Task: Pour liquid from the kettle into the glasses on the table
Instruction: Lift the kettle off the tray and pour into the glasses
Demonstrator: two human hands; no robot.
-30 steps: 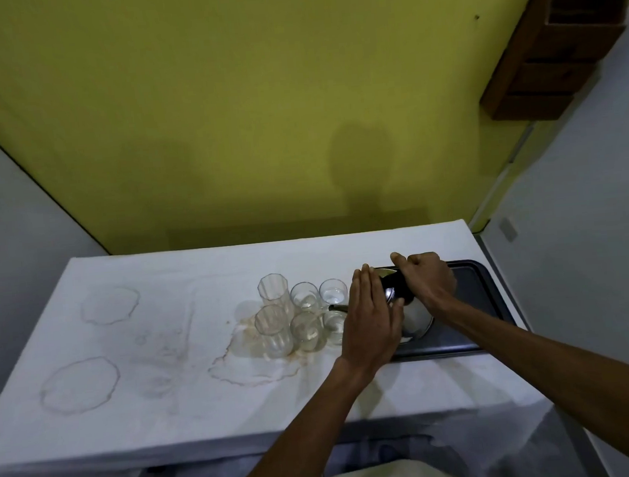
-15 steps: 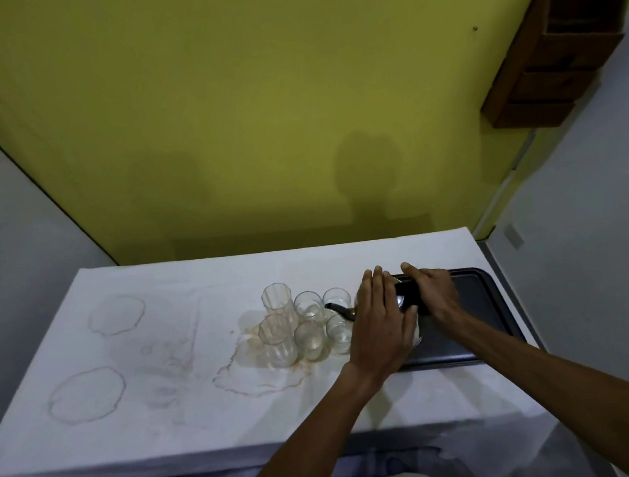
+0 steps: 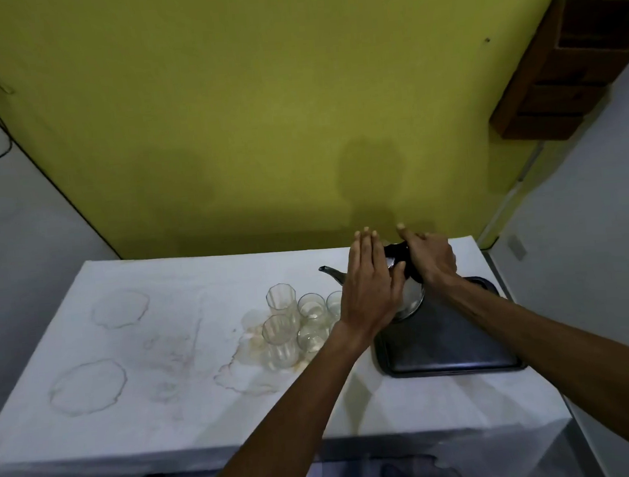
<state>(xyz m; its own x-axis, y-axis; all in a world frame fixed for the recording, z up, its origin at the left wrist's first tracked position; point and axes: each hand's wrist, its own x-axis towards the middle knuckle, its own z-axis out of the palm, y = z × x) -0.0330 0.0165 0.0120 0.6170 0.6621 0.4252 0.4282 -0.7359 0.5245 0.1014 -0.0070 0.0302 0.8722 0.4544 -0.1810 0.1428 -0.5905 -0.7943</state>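
My hands are crowding the kettle (image 3: 404,287) at the tray's (image 3: 448,356) far edge. The glasses (image 3: 297,323) are clustering just left, blocking that side. Leftward, the stained tablecloth (image 3: 134,368) is lying open for passage.

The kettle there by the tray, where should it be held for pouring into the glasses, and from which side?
Take the kettle by its black top handle, coming from above on the tray side. The spout points left toward the glasses, so a grip at the handle's right end lets it tip that way. The right hand is on it; the left hand lies flat against the body.
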